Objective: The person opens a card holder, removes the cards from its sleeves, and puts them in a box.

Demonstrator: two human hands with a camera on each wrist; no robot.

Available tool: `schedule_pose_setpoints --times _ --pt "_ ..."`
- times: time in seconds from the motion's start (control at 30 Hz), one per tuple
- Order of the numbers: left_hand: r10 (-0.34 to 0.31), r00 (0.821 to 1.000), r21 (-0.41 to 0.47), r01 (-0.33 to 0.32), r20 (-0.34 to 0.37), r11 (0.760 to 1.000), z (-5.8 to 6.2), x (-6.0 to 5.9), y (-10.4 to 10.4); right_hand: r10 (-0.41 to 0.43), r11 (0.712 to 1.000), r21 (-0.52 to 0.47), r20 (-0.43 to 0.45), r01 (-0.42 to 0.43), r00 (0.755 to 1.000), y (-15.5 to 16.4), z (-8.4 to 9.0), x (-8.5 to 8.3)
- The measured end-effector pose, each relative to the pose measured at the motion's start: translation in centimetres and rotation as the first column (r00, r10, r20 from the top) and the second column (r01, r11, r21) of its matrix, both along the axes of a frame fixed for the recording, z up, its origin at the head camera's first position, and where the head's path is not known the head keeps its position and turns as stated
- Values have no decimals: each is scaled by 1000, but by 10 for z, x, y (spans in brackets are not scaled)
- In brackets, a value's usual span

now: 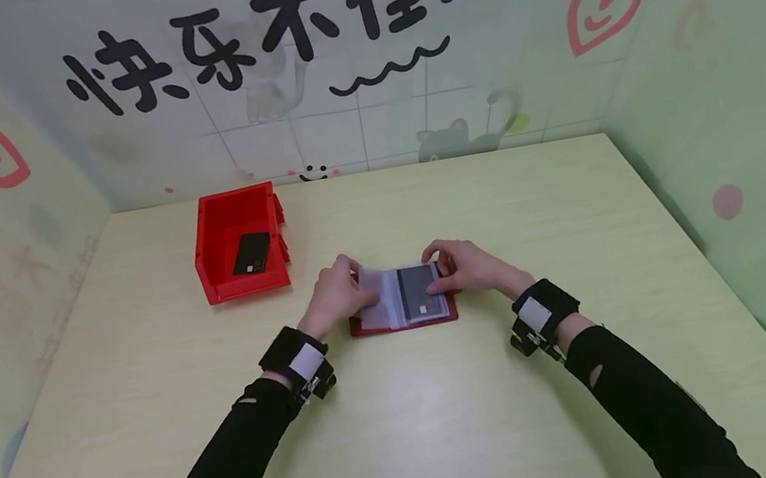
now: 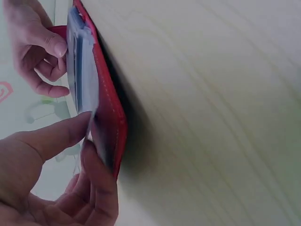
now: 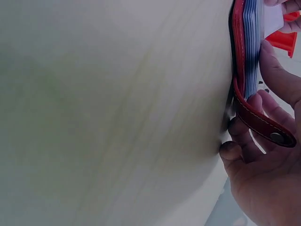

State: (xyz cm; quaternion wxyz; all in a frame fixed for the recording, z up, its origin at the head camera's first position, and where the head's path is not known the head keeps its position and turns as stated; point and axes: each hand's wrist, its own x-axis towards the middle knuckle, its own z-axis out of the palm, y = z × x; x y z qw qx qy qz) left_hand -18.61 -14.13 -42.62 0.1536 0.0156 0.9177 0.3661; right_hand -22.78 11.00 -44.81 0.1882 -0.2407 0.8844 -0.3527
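A red card holder (image 2: pixel 111 106) with clear sleeve pages lies open on the table. My left hand (image 1: pixel 336 295) pinches a clear sleeve page (image 1: pixel 377 308) between thumb and index finger, lifted off the cover in the left wrist view. On the right side a dark grey card (image 1: pixel 413 293) sits in a sleeve. My right hand (image 1: pixel 476 267) grips the holder's right edge, its thumb over the sleeve with the card. A red strap (image 3: pixel 259 121) with a metal snap sticks out beside the right fingers. Several stacked sleeves (image 3: pixel 251 47) show edge-on there.
A red bin (image 1: pixel 246 285) stands at the back left of the table (image 1: pixel 416 436), with a black card (image 1: pixel 252 252) inside. Printed fabric walls (image 1: pixel 365 132) enclose the back and both sides. Each wrist wears a black strap with a camera.
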Motion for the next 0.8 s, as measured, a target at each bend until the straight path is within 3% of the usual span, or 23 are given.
schedule_pose_setpoints --times 0.1,0.23,0.4,0.53,0.8 --pt "-10 998 -72 5 -69 997 -2 2 3 -1 1000 17 7 1 1000 0 -1 0" --pt "-98 981 -155 72 -170 985 -4 2 10 -7 999 32 16 6 1000 -1 -2 0" --pt "-230 966 -80 222 -122 972 -7 1 18 -3 1000 23 24 2 1000 -1 -1 1" --pt "-206 976 -4 207 -65 978 -10 -2 23 -1 1000 24 29 1 1000 0 -1 2" --pt "-128 992 -20 128 -1 992 -8 -8 29 6 1000 22 35 -7 999 1 -1 2"
